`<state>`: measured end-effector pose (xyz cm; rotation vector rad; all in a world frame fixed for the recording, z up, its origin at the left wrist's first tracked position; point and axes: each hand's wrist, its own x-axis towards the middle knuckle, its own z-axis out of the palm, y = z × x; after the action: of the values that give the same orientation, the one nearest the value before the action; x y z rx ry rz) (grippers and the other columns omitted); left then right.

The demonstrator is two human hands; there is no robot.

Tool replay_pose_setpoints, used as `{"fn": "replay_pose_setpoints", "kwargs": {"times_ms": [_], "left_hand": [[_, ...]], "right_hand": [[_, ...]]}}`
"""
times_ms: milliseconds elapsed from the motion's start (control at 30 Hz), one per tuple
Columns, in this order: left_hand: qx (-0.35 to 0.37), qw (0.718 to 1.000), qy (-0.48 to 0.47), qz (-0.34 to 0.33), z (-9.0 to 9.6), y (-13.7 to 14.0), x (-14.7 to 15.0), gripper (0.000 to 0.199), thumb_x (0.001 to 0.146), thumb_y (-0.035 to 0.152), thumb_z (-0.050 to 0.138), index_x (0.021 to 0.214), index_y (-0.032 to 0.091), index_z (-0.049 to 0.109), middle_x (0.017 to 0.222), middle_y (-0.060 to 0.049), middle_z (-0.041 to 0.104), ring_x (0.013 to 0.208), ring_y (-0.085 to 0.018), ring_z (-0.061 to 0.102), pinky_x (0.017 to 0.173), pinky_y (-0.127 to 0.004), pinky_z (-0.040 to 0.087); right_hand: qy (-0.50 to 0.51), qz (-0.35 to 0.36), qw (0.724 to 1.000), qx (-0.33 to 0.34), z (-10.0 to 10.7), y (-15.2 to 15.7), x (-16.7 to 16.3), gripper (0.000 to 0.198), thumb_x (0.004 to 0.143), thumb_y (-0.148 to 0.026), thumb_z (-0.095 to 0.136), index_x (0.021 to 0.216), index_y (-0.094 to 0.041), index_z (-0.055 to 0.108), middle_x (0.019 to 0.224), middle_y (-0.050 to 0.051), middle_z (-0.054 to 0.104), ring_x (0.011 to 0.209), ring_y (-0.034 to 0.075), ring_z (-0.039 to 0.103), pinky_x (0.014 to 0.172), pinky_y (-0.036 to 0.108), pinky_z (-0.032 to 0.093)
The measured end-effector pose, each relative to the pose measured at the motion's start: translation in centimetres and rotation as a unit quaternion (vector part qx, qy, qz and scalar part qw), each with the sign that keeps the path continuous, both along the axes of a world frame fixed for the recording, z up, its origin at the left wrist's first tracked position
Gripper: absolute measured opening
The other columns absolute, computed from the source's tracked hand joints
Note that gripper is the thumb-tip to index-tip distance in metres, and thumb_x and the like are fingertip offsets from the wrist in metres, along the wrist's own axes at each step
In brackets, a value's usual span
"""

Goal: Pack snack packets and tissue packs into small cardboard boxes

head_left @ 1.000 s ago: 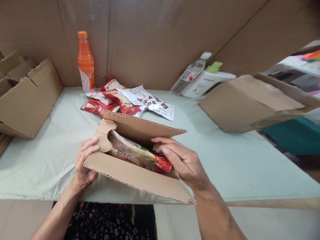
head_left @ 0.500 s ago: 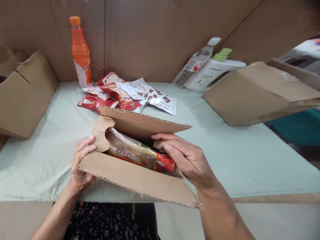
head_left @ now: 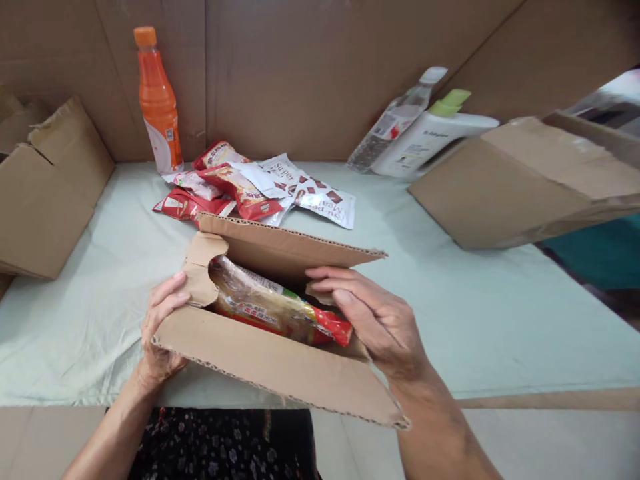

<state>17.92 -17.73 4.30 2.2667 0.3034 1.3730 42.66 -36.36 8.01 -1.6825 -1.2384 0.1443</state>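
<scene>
- The left hand (head_left: 164,327) holds the left end of an open box (head_left: 280,360); its fingers curl around the side, and the thumb is hidden.
- The right hand (head_left: 380,323) holds the right end; its fingers are bent, with the thumb close to them, by a small brown flap (head_left: 320,294).
- The box is at the near edge of the worktop (head_left: 475,320), with its long flaps spread apart.
- A shiny packet (head_left: 265,303) lies inside the box. Its red end is just beside the right hand; I cannot tell if they touch.
- Behind the box is a pile of red and white snack bags (head_left: 240,190).
- An orange bottle (head_left: 160,110) stands at the back left, near the pile.
- At the back right, a clear bottle (head_left: 395,123) is close beside a white bottle (head_left: 425,143) with a green top.
- A brown box (head_left: 47,200) is at the far left, and another brown carton (head_left: 500,180) is at the right.
- Pale green cloth covers the worktop.
</scene>
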Motion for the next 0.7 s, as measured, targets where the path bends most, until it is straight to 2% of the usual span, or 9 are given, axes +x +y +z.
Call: {"fn": "replay_pose_setpoints", "kwargs": {"times_ms": [333,500,633,700], "left_hand": [[0.009,1.000,-0.008,-0.003,-0.2,0.0,-0.1,0.043,0.101,0.051,0.057,0.136,0.027,0.056,0.141,-0.013,0.062,0.129,-0.029,0.062,0.103,-0.051,0.056],[0.008,1.000,-0.006,-0.005,-0.1,0.0,-0.2,0.044,0.100,0.051,0.059,0.136,0.026,0.055,0.140,-0.013,0.063,0.130,-0.028,0.062,0.103,-0.049,0.056],[0.016,1.000,-0.001,-0.004,0.0,0.0,-0.2,0.045,0.100,0.052,0.058,0.136,0.026,0.055,0.140,-0.014,0.063,0.129,-0.029,0.063,0.102,-0.051,0.057],[0.012,1.000,-0.005,-0.005,0.0,0.0,-0.2,0.045,0.100,0.053,0.058,0.136,0.026,0.055,0.140,-0.014,0.063,0.129,-0.030,0.063,0.101,-0.051,0.057]], "right_hand": [[-0.013,0.012,1.000,-0.011,0.3,-0.1,-0.1,0.038,0.104,-0.042,0.047,0.086,-0.024,0.074,0.108,0.010,0.078,0.103,0.026,0.073,0.088,0.039,0.060],[-0.035,0.004,0.999,0.016,0.5,-1.2,-0.2,0.022,0.101,-0.033,0.056,0.090,-0.026,0.074,0.111,0.008,0.078,0.104,0.026,0.074,0.089,0.039,0.060],[0.009,-0.068,0.996,0.057,-0.1,-3.5,-0.5,0.010,0.095,-0.029,0.065,0.093,-0.027,0.075,0.116,0.009,0.077,0.100,0.028,0.074,0.070,0.037,0.062],[0.043,-0.087,0.993,0.060,-0.6,-4.6,-0.7,0.008,0.094,-0.028,0.067,0.093,-0.027,0.075,0.118,0.009,0.075,0.092,0.027,0.075,0.063,0.035,0.062]]}}
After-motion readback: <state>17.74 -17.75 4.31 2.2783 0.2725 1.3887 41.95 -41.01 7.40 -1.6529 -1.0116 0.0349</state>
